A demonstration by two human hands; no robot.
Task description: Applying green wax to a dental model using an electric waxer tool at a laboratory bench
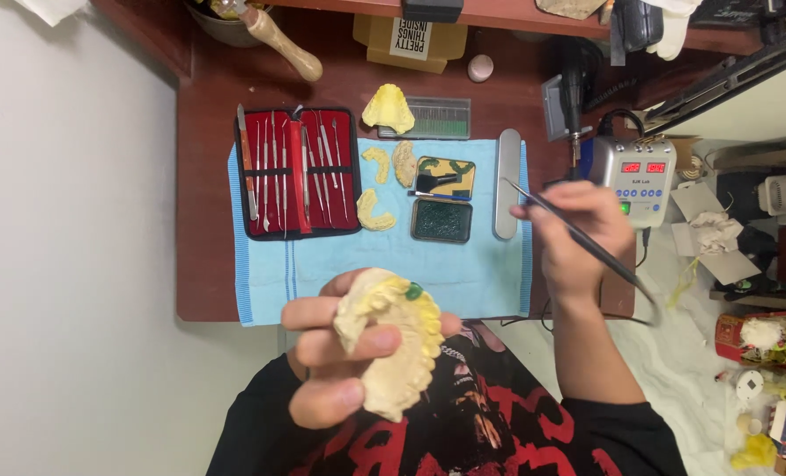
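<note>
My left hand (327, 353) grips a pale yellow plaster dental cast (393, 339) close to my chest; a small green blob of wax (413, 290) sits on its teeth. My right hand (578, 234) holds a thin dark pen-like wax tool (587, 242), its tip pointing up-left over a metal case (507, 183), its cord trailing right. On the blue cloth (367, 273) lie an open tin of green wax (441, 220), its lid (445, 177) and small yellow cast pieces (375, 211).
A red open case of metal dental instruments (298, 173) lies left on the cloth. Another yellow cast (388, 108) and a bur box (439, 117) sit behind. A grey control unit with red displays (637, 169) stands right. A wooden-handled tool (283, 42) and cardboard box (410, 40) are at the back.
</note>
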